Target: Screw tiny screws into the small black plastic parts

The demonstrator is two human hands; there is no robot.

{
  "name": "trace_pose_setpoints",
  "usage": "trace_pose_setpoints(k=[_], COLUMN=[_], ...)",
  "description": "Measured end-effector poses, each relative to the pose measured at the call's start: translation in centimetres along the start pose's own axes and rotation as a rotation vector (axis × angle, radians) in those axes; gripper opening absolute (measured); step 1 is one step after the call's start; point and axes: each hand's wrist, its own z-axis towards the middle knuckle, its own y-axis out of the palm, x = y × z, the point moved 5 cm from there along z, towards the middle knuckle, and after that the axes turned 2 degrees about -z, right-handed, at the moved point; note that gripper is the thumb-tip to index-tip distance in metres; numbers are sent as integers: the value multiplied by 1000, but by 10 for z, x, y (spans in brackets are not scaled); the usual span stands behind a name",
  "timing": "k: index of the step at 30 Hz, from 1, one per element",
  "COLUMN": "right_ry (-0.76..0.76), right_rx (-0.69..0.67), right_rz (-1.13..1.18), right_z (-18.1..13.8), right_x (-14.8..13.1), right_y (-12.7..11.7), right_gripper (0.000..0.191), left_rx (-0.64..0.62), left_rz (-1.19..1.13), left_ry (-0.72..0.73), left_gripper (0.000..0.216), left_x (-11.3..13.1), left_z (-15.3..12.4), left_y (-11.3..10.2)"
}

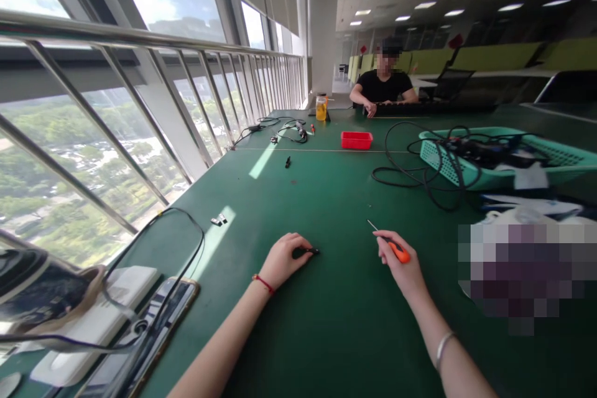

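My left hand (288,258), with a red cord round its wrist, is closed on a small black object (313,250) low over the green table (345,329). Fingers cover much of that object, so its kind does not show. On the right, my right hand (400,264) grips a screwdriver (399,250) by its orange and black handle. The metal shaft points up and to the left, away from the black object, and its tip is apart from everything. Farther up the table lies another small black piece (288,162).
A red tray (357,140) stands beyond my hands. Black cables spill from a green basket (517,177) at right. Left are small metallic pieces (219,219), a phone (181,298) and a white power strip (100,323). A jar (321,107) and a seated person (385,84) are at the far end.
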Motion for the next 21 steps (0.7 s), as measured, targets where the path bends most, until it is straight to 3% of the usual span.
trace_pose_setpoints(k=[4, 8, 12, 14, 17, 21], right_ry=[-34, -91, -176, -196, -95, -43], right_rx=[72, 204, 425, 358, 211, 233], right_rz=[21, -31, -87, -129, -200, -269], right_z=[-5, -10, -4, 10, 31, 41], right_x=[-6, -13, -41, -64, -94, -123], right_y=[-3, -6, -16, -16, -17, -19], right_gripper=[37, 31, 21, 23, 27, 31], left_rx=[-30, -16, -31, -30, -34, -25], left_rz=[-8, -40, -92, -105, -112, -126], left_ry=[48, 39, 47, 38, 21, -24], left_gripper=[9, 10, 9, 8, 9, 7], left_x=[26, 25, 22, 21, 21, 19], left_z=[24, 34, 35, 35, 35, 34], left_y=[34, 38, 35, 34, 35, 35])
